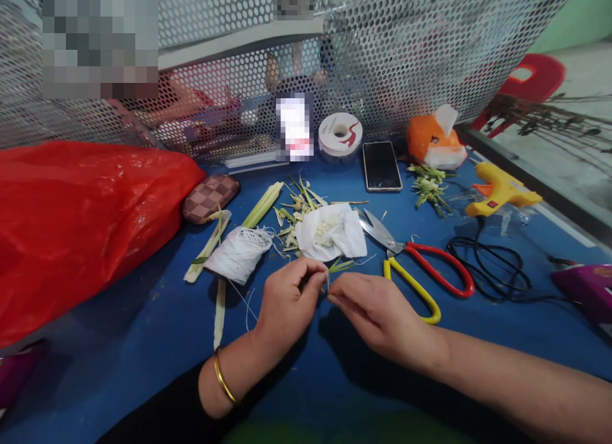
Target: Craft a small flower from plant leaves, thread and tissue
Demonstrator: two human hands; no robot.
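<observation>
My left hand (pixel 289 298), with a gold bangle on the wrist, pinches thumb against finger near the table's middle. My right hand (pixel 382 311) is closed close beside it, fingertips pressed together. Between the fingertips show a small tuft of green leaf strips (pixel 340 266) and a thin white thread (pixel 327 279); the exact grip is partly hidden. Left of my hands lies a bundle of white thread (pixel 240 254), a loose strand trailing near my left wrist. Just beyond my fingers is a crumpled white tissue (pixel 351 232) with pale scraps. Scissors (pixel 387 238) with one red and one yellow handle lie open behind my right hand.
Leaf trimmings (pixel 306 205), pale husk pieces (pixel 264 203) and a checked pouch (pixel 211 198) lie behind. A red plastic bag (pixel 90 227) fills the left. A ribbon spool (pixel 329 134), phone (pixel 382 167), tissue pack (pixel 433 144) and yellow glue gun (pixel 500 189) with black cable stand right. People sit beyond the perforated metal screen (pixel 396 48).
</observation>
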